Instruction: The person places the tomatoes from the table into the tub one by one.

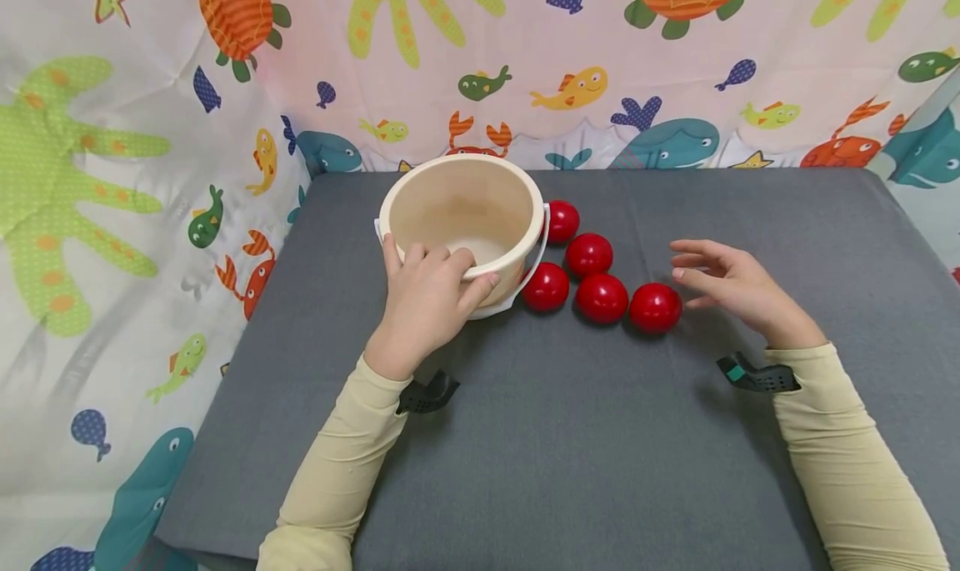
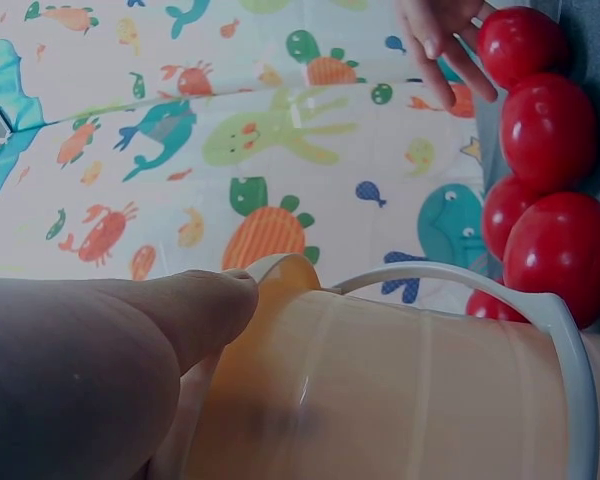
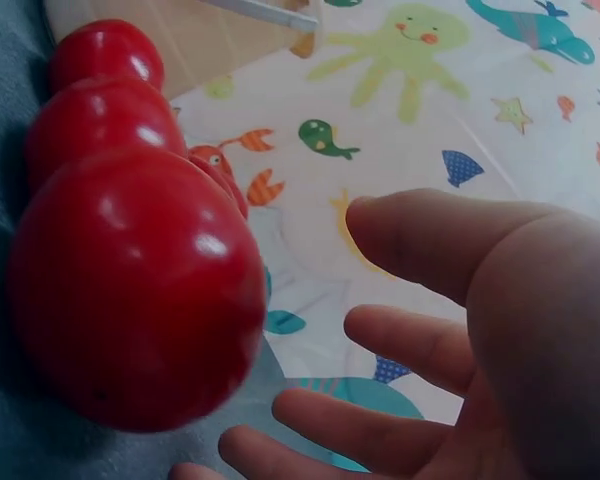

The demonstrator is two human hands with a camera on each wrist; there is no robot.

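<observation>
My left hand (image 1: 423, 304) grips the near rim of a cream-coloured bucket (image 1: 408, 208), fingers over the edge and inside, thumb along the outside. The bucket's white handle (image 1: 537, 258) hangs down its right side; the left wrist view shows it arching across the outer wall (image 2: 380, 390). Several shiny red balls lie right of the bucket, one (image 1: 545, 288) close against it. Just beyond the rightmost ball (image 1: 656, 308), my right hand (image 1: 727, 288) hovers with fingers spread and bent a little, holding nothing. A gap shows between that hand and the large near ball (image 3: 140, 290) in the right wrist view.
A grey cloth-covered table (image 1: 570, 454) carries everything. Behind it and along its left side hangs a curtain (image 1: 420, 121) printed with sea animals. Each wrist wears a dark band, such as the right one (image 1: 761, 377).
</observation>
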